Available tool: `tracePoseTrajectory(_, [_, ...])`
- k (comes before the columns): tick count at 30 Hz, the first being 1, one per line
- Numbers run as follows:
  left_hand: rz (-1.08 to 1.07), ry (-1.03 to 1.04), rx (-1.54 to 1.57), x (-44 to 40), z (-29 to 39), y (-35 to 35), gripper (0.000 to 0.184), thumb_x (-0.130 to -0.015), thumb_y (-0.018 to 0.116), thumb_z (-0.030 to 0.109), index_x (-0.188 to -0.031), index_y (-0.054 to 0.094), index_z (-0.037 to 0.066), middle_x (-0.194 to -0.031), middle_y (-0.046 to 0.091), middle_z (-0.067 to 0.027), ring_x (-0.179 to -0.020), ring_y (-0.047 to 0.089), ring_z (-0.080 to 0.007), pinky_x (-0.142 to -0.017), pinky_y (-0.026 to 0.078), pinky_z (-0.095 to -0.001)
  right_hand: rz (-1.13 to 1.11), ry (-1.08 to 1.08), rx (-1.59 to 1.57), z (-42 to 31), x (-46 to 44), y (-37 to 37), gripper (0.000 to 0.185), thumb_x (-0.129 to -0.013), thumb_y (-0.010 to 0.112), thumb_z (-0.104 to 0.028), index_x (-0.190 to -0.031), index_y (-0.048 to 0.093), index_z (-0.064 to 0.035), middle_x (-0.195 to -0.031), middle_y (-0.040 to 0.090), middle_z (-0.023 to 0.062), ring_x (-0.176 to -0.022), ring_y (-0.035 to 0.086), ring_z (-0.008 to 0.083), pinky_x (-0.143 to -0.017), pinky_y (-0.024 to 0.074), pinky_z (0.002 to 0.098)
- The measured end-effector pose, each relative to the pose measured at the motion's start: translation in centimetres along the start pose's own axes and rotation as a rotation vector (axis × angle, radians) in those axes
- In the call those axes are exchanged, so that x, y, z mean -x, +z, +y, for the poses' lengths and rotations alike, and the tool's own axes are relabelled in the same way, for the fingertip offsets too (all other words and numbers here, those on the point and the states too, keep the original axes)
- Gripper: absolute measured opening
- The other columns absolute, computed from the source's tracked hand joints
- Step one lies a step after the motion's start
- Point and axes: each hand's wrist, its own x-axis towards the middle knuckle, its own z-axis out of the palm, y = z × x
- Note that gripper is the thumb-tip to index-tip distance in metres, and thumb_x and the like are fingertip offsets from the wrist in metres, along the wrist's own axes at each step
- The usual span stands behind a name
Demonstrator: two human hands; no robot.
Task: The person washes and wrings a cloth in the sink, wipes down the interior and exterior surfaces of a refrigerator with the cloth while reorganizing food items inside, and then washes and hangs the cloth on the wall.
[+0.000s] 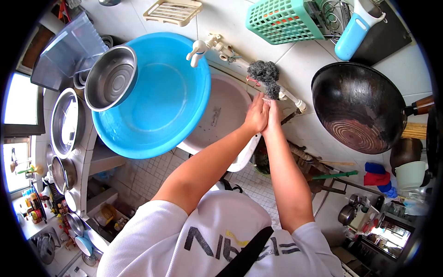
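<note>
My left hand (256, 115) and my right hand (273, 114) are pressed together over the right rim of the white sink (221, 104). Their fingers are closed and point toward the wall. A small pale patch shows at the fingertips; whether it is a held thing or part of a hand, I cannot tell. Just beyond the fingers, a dark grey scouring pad (263, 71) hangs at the white wall pipe (288, 94). Left of my hands, a big blue basin (159, 92) rests across the sink, and a white tap (198, 51) juts out above its rim.
A steel bowl (113, 78) sits on the blue basin's left rim. On the right wall hangs a black wok (357, 106). Higher up are a green basket (281, 23), a blue-handled peeler-like tool (353, 37) and a soap rack (173, 11). Tiled floor (157, 173) lies below.
</note>
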Motion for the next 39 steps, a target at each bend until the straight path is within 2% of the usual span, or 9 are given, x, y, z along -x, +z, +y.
tracePoseTrajectory(2, [-0.029, 0.035, -0.029, -0.8, -0.9, 0.1, 0.053, -0.104, 0.037, 0.032, -0.15, 0.033, 0.006, -0.158, 0.023, -0.022, -0.147, 0.022, -0.0376, -0.12, 0.019, -0.0425, 0.476, -0.012, 0.116, 1.6, -2.1, -1.4, 0.045, -0.096, 0.052, -0.046, -0.117, 0.057, -0.0064, -0.111, 0.061, 0.0082, -0.1, 0.062, 0.021, -0.085, 0.0517, 0.036])
tracePoseTrajectory(3, [-0.034, 0.066, -0.15, -0.9, -0.9, 0.0, 0.053, -0.102, 0.038, 0.027, -0.151, 0.031, 0.008, -0.157, 0.027, -0.0211, -0.146, 0.024, -0.0368, -0.119, 0.019, -0.0496, 0.466, -0.017, 0.132, 1.4, -2.0, -1.5, 0.057, -0.095, 0.058, -0.043, -0.132, 0.05, -0.0007, -0.126, 0.058, 0.0124, -0.111, 0.06, 0.0223, -0.091, 0.0516, 0.035])
tracePoseTrajectory(6, [-0.052, 0.126, -0.15, -1.3, -1.3, -0.4, 0.052, -0.101, 0.039, 0.024, -0.15, 0.032, 0.009, -0.156, 0.03, -0.0199, -0.145, 0.026, -0.0373, -0.118, 0.016, -0.0555, 0.579, -0.02, 0.218, 1.2, -2.1, -1.5, 0.054, -0.095, 0.06, -0.04, -0.126, 0.052, 0.003, -0.122, 0.06, 0.0129, -0.11, 0.061, 0.0221, -0.091, 0.0519, 0.0333])
tracePoseTrajectory(10, [-0.026, 0.141, -0.259, -1.4, -1.7, -0.5, 0.05, -0.1, 0.04, 0.023, -0.149, 0.035, 0.012, -0.153, 0.034, -0.0193, -0.144, 0.027, -0.037, -0.118, 0.016, -0.0561, 0.621, 0.0, 0.279, 1.2, -2.6, -1.8, 0.044, -0.098, 0.055, -0.033, -0.12, 0.054, 0.0054, -0.116, 0.062, 0.0146, -0.103, 0.064, 0.0228, -0.086, 0.0543, 0.0358])
tracePoseTrajectory(19, [0.078, 0.143, 0.082, -1.9, -1.2, -0.7, 0.042, -0.097, 0.042, 0.018, -0.136, 0.049, 0.005, -0.139, 0.049, -0.0221, -0.131, 0.043, -0.0404, -0.11, 0.034, -0.0396, 0.619, -0.047, 0.23, 1.6, -4.2, -1.7, 0.038, -0.098, 0.056, -0.03, -0.115, 0.057, 0.0033, -0.11, 0.063, 0.0129, -0.097, 0.064, 0.0242, -0.081, 0.0545, 0.0373])
tracePoseTrajectory(25, [0.004, -0.029, 0.231, -1.1, -0.1, -1.6, 0.041, -0.099, 0.041, 0.02, -0.134, 0.051, 0.001, -0.139, 0.05, -0.0229, -0.132, 0.044, -0.0369, -0.111, 0.033, -0.0381, 0.651, -0.002, 0.281, 2.3, -4.9, -2.6, 0.038, -0.096, 0.058, -0.036, -0.11, 0.059, 0.0001, -0.105, 0.064, 0.0108, -0.093, 0.063, 0.0239, -0.077, 0.0531, 0.0375])
tracePoseTrajectory(31, [-0.019, -0.092, 0.264, 0.0, 1.0, -2.1, 0.049, -0.104, 0.038, 0.034, -0.135, 0.048, -0.002, -0.14, 0.048, -0.0224, -0.134, 0.043, -0.0351, -0.112, 0.031, -0.0376, 0.68, 0.074, 0.277, 2.2, -4.6, -2.1, 0.031, -0.094, 0.057, -0.028, -0.105, 0.06, 0.0005, -0.1, 0.063, 0.011, -0.088, 0.062, 0.0246, -0.076, 0.0522, 0.0388])
tracePoseTrajectory(35, [-0.096, -0.095, 0.262, 0.2, 1.2, -2.2, 0.057, -0.105, 0.035, 0.041, -0.139, 0.043, -0.003, -0.144, 0.044, -0.0233, -0.137, 0.039, -0.0346, -0.114, 0.028, -0.0369, 0.494, 0.046, 0.234, 5.8, -8.6, -10.9, 0.027, -0.094, 0.05, -0.025, -0.098, 0.059, 0.0006, -0.096, 0.062, 0.0117, -0.085, 0.062, 0.0251, -0.074, 0.0519, 0.0382])
tracePoseTrajectory(39, [-0.155, -0.128, 0.284, 0.2, 2.0, -2.5, 0.065, -0.104, 0.034, 0.045, -0.144, 0.036, -0.006, -0.148, 0.039, -0.0249, -0.142, 0.033, -0.0326, -0.116, 0.024, -0.0357, 0.545, 0.055, 0.291, 4.7, -7.6, -7.8, 0.027, -0.094, 0.048, -0.024, -0.097, 0.06, -0.0005, -0.094, 0.062, 0.0116, -0.084, 0.063, 0.0251, -0.072, 0.0521, 0.0387])
